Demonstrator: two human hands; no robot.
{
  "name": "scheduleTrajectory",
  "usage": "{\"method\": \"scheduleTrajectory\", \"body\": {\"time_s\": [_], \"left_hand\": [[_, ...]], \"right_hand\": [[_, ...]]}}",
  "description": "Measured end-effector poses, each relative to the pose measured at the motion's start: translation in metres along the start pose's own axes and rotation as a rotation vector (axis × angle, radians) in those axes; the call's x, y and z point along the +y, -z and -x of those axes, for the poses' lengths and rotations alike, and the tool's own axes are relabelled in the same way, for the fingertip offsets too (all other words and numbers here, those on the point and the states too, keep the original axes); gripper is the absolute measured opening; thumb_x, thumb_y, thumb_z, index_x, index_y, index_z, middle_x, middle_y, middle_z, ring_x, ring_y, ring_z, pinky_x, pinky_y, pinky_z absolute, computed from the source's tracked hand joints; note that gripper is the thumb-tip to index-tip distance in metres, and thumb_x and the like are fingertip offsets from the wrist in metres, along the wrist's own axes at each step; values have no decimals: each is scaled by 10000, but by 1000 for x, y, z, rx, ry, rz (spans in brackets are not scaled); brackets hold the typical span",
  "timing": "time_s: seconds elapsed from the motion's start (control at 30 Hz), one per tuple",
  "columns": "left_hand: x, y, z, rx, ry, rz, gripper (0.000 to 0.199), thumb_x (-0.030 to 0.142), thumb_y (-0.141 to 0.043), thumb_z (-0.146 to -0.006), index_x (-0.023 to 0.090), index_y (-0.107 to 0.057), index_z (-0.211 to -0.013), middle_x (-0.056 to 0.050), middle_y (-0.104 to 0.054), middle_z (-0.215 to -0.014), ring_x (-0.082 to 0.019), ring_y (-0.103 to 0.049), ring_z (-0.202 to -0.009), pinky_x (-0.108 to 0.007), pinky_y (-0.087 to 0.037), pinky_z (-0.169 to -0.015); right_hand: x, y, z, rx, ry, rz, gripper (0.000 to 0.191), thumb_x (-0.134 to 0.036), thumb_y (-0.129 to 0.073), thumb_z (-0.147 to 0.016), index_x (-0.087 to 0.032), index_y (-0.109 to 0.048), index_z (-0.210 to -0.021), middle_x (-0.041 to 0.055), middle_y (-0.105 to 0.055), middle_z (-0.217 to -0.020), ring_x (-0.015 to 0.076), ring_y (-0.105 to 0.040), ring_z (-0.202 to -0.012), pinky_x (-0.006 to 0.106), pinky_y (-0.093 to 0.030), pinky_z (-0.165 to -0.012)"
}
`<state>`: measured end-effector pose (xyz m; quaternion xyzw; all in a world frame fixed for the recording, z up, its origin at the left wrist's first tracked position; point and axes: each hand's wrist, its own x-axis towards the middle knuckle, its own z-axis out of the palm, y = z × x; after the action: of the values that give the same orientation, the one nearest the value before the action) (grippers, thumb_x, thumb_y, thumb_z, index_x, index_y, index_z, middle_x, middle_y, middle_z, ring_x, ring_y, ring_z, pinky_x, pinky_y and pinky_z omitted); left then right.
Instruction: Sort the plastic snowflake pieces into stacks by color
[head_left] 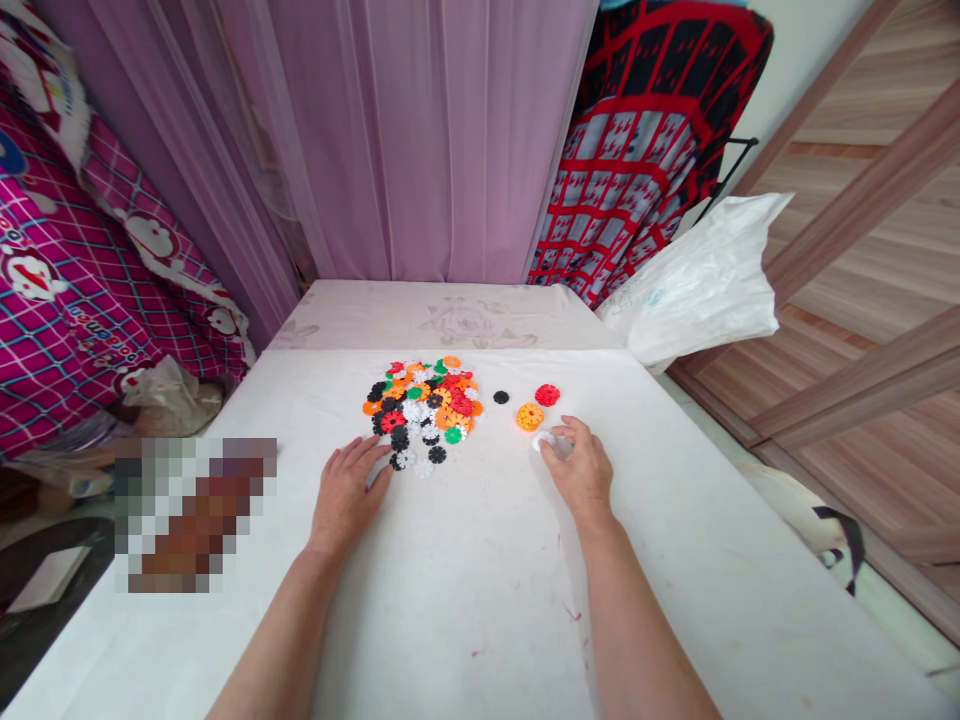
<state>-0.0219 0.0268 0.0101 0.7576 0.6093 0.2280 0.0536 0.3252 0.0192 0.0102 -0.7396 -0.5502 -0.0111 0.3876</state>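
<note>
Two bare hands, the left hand (351,490) at 11 o'clock and the right hand (585,470) at 1 o'clock, are held over a white-covered table (450,600), directions being taken from its near edge. By the left hand nothing is grasped; its fingers are relaxed and spread, with the tips laid beside the near left rim of a pile of notched discs (435,400). This pile is set just short of 12 o'clock and is mixed in black, white, orange, red and green. By the right thumb, white discs (541,440) are touched; whether they are gripped cannot be told. Just beyond, a yellow-orange stack (529,417) is placed slightly past 12, with a single black disc (501,397) at its 10 o'clock and red discs (547,395) at its 1 o'clock. Farther off, a white plastic bag (697,285) is seen at 1 o'clock, and a purple curtain (450,140) is hung at 12.
</note>
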Motion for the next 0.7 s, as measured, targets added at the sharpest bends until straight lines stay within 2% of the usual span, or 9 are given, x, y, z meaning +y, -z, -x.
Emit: {"method": "scheduleTrajectory", "body": {"time_s": [0.17, 0.27, 0.4, 0.53, 0.7], "left_hand": [[1, 1, -1, -17, 10, 7, 344, 352, -453, -895, 267, -653, -1162, -64, -606, -1342, -283, -502, -1293, -526, -350, -1093], [2, 2, -1, -17, 10, 8, 342, 349, -453, -894, 262, -658, -1155, -66, -611, -1335, -285, -508, -1286, -526, -355, -1089], [5, 2, -1, -13, 17, 13, 335, 332, -472, -881, 263, -669, -1143, -69, -618, -1325, -287, -513, -1281, -534, -355, -1090], [6, 3, -1, -12, 22, 14, 335, 318, -484, -875, 266, -667, -1150, -68, -613, -1332, -288, -509, -1285, -533, -355, -1090], [7, 3, -1, -18, 15, 24, 339, 317, -483, -881, 256, -660, -1164, -68, -614, -1331, -291, -503, -1289, -534, -357, -1089]], "right_hand": [[-8, 1, 5, 112, 53, -45, 282, -355, -499, -815, -207, -612, -1027, 50, -713, -878, 202, -599, -785, 339, -470, -756], [-25, -6, 16, 111, 155, -90, 219, -316, -475, -842, -209, -636, -944, 39, -699, -807, 183, -603, -735, 319, -478, -741], [-65, -21, 38, -84, 357, -143, 178, -234, -473, -848, -234, -648, -878, 18, -690, -773, 170, -607, -740, 294, -478, -735], [-106, -37, 56, -286, 521, -170, 178, -195, -547, -828, -245, -648, -967, 18, -715, -924, 178, -610, -879, 294, -480, -814], [-129, -50, 61, -421, 563, -157, 305, -232, -652, -784, -242, -622, -1087, 25, -709, -1039, 226, -555, -1044, 345, -464, -885]]}}
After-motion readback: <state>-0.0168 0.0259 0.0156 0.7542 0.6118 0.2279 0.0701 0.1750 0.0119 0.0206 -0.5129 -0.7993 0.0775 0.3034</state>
